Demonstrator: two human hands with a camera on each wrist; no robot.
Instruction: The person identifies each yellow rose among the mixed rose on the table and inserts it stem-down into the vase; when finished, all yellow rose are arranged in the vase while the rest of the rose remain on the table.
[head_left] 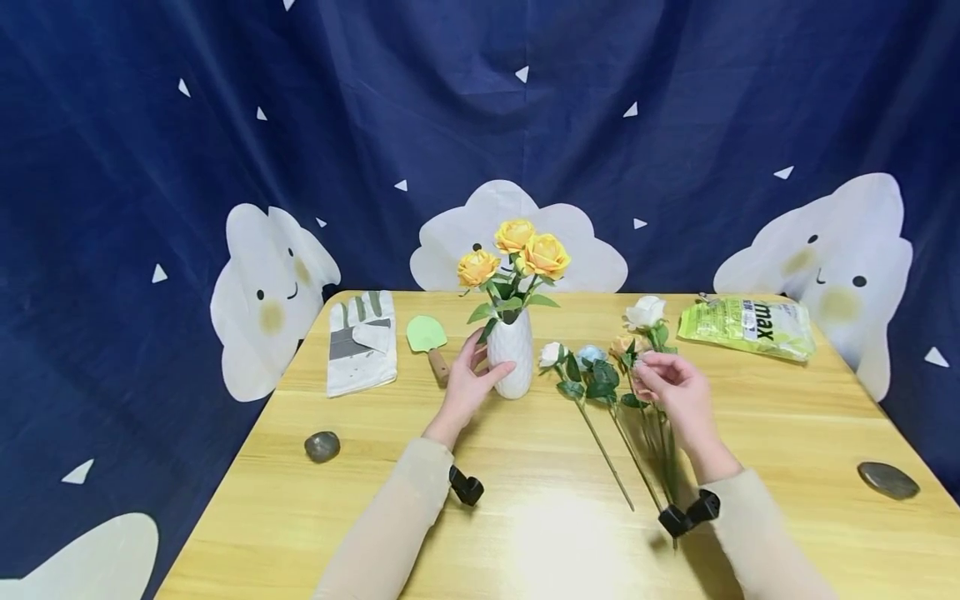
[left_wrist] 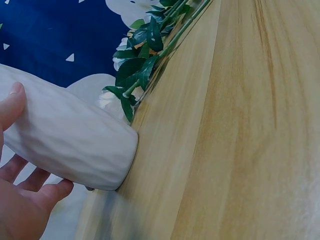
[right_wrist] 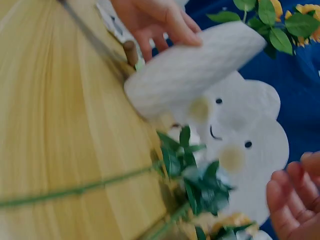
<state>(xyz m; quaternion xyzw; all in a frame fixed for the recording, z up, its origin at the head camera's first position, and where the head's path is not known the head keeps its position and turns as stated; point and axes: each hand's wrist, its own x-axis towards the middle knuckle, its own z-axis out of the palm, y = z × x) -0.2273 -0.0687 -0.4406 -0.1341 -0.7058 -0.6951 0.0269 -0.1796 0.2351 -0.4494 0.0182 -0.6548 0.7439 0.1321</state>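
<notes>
Wrist-worn black camera mounts (head_left: 466, 486) sit lowest in the head view, one on each pale sleeve, above the bare front of the wooden table (head_left: 555, 542). Left hand (head_left: 467, 385), left of centre, curls thumb and fingers round the white ribbed vase (head_left: 511, 354), which stands upright on the table and carries three yellow roses (head_left: 525, 247). Right hand (head_left: 671, 390), right of centre, hovers over the loose artificial roses (head_left: 600, 367) lying flat with stems (head_left: 604, 458) pointing toward the lower edge; its fingertips appear to pinch one peach bloom, though the blurred right-wrist view does not confirm contact. Hands are well apart.

For a clean step, the steadying grip belongs low on the vase, as shown, so the narrow mouth stays clear; a single stem is best taken below the leaves, separated from its neighbours, and entered tip-first beside the seated blooms.

Upper left holds a work glove (head_left: 362, 342) and a green trowel (head_left: 427, 340); a green bag (head_left: 746, 327) lies at upper right; dark stones (head_left: 322, 447) rest near both side edges.
</notes>
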